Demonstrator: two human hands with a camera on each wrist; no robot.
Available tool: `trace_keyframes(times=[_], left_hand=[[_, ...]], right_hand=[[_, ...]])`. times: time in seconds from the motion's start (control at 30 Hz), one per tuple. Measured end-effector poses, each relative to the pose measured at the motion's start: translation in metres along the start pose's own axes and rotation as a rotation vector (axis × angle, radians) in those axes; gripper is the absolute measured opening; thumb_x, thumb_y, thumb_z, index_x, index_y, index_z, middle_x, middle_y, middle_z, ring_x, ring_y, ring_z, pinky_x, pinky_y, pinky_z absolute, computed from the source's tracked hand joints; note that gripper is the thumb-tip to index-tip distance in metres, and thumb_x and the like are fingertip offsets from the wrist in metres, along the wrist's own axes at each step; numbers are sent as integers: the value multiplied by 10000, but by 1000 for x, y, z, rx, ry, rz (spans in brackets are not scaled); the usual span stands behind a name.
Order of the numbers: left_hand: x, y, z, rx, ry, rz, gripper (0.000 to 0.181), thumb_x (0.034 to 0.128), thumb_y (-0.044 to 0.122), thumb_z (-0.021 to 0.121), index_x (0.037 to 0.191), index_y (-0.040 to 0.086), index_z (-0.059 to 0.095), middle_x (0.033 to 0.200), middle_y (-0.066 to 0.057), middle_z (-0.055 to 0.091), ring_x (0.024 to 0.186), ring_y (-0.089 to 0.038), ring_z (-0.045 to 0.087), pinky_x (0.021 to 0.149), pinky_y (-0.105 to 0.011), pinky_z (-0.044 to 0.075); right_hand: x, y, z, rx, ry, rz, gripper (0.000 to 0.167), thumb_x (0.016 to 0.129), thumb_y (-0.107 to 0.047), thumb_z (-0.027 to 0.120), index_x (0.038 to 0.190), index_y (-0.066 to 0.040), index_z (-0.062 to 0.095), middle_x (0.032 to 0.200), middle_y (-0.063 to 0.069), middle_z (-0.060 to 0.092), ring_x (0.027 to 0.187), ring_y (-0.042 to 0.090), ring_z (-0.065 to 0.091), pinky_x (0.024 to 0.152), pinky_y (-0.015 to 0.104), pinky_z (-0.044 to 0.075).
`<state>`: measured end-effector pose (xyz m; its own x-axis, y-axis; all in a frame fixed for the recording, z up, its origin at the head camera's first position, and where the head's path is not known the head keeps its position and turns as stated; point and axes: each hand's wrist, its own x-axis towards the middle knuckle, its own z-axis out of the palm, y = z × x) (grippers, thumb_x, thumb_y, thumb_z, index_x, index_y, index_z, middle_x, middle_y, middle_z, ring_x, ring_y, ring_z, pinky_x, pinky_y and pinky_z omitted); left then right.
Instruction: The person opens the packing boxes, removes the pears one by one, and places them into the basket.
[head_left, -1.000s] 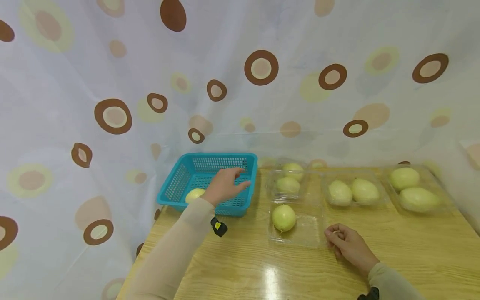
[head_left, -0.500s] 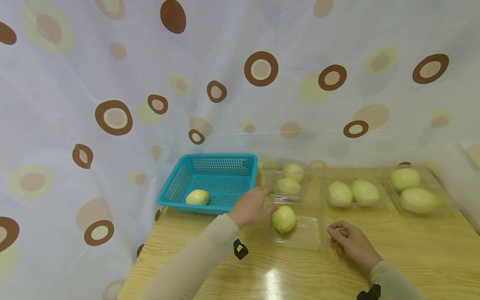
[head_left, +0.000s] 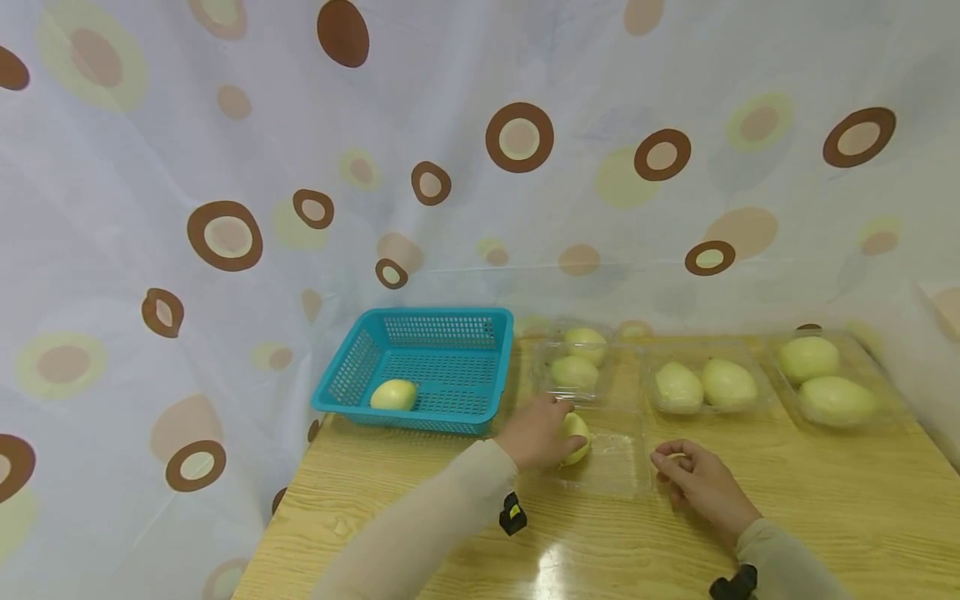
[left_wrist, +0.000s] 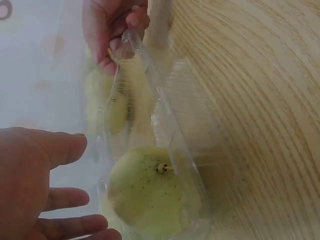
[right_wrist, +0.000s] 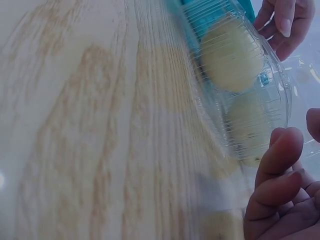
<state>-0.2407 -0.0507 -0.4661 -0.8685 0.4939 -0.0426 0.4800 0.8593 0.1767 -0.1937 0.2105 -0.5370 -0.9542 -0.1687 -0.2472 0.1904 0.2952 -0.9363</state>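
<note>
My left hand (head_left: 534, 435) hovers over a pale yellow melon (head_left: 578, 438) and partly covers it in the head view. In the left wrist view its fingers (left_wrist: 75, 223) are spread and fairly straight beside the melon (left_wrist: 145, 192). That melon lies in the left part of a clear plastic box (head_left: 618, 462). At the box's right edge my right hand (head_left: 707, 492) pinches the rim between thumb and fingers. The right wrist view shows a thumb and fingers (right_wrist: 287, 145) close against the box's rim (right_wrist: 286, 95).
A blue basket (head_left: 420, 321) at the left holds one melon (head_left: 393, 394). Along the back stand more clear boxes, each with two melons: one behind the box in hand (head_left: 576, 372), one right of it (head_left: 729, 383), one at far right (head_left: 838, 400). A patterned curtain (head_left: 450, 108) hangs behind.
My left hand has moved from above the blue basket rightward to the melon in the front box. The right hand has stayed at the box's edge.
</note>
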Motion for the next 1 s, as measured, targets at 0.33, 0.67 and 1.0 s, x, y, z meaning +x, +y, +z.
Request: trace_keyframes(times=[0.33, 0.67, 1.0], left_hand=[[3, 9, 7, 72, -26, -24, 612, 843, 546, 663, 1245, 97, 558, 1080, -30, 609, 933, -148, 586, 733, -247, 493], [5, 1, 18, 83, 7, -30, 544, 812, 490, 718, 1160, 99, 569, 986, -24, 568, 843, -129, 543, 678, -229, 473], [3, 1, 20, 92, -8, 10, 639, 743, 438, 804, 1210, 89, 542, 1003, -44, 555, 803, -141, 573, 670, -238, 497]], right_hand=[[-1, -3, 3, -18, -22, -4, 502, 965, -398, 567, 1243, 9, 473, 874, 123, 634, 621, 188, 542, 524, 290, 459], [2, 5, 5, -39, -75, -37, 479, 961, -362, 584, 1226, 24, 484, 812, 91, 622, 608, 185, 548, 513, 267, 439], [1, 5, 1, -10, -154, -94, 461, 981, -338, 553, 1159, 86, 524, 816, 132, 633, 588, 173, 563, 508, 275, 470]])
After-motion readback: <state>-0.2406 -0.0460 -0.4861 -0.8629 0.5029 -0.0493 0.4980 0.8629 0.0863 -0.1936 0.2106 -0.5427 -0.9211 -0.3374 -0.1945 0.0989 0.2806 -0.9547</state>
